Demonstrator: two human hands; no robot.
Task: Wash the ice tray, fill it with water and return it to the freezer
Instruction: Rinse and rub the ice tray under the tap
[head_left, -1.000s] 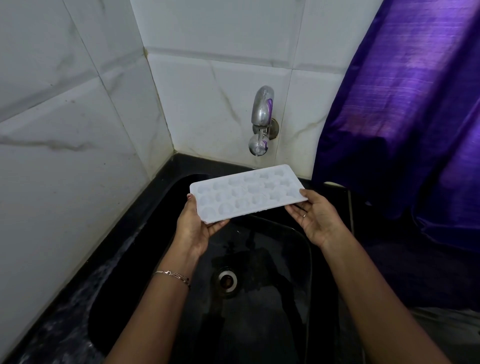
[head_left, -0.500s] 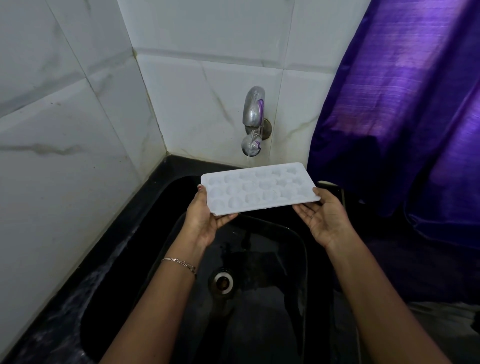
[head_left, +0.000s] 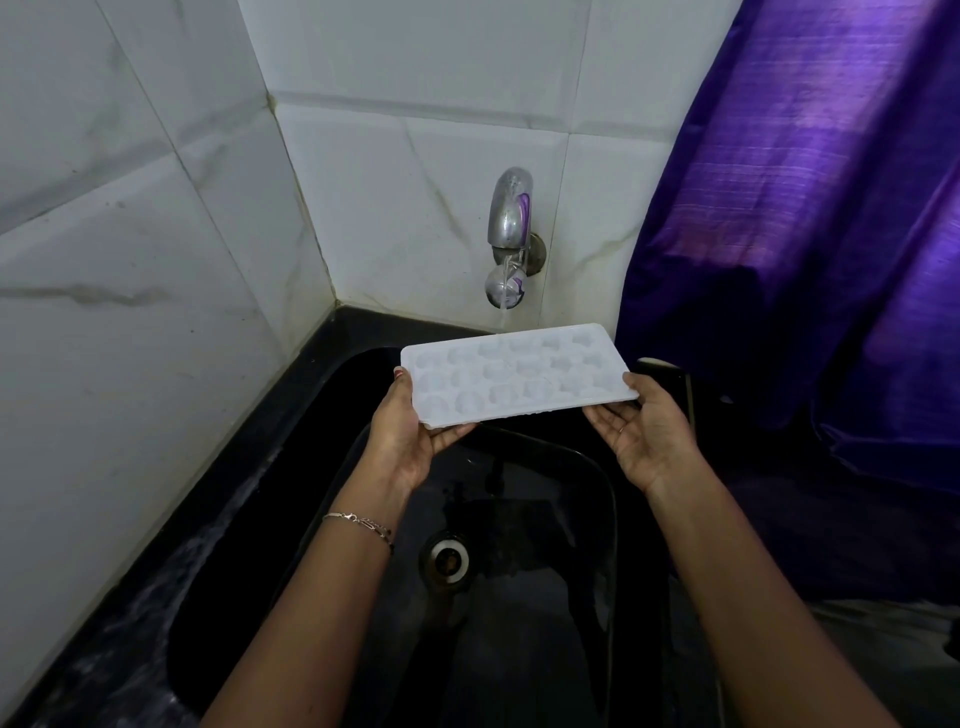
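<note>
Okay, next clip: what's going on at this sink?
A person holds a white ice tray over a black sink. The left hand grips its left end and the right hand grips its right end. The tap is running, and a thin stream of water lands near the tray's far edge. Whether this is rinsing or filling, I cannot tell.

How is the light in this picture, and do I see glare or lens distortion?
Head view: the white ice tray is overbright, its cells faint; the black sink is dim, with little detail; the tap reflects purple from the curtain; the wall corner leans, a wide-angle effect.
</note>
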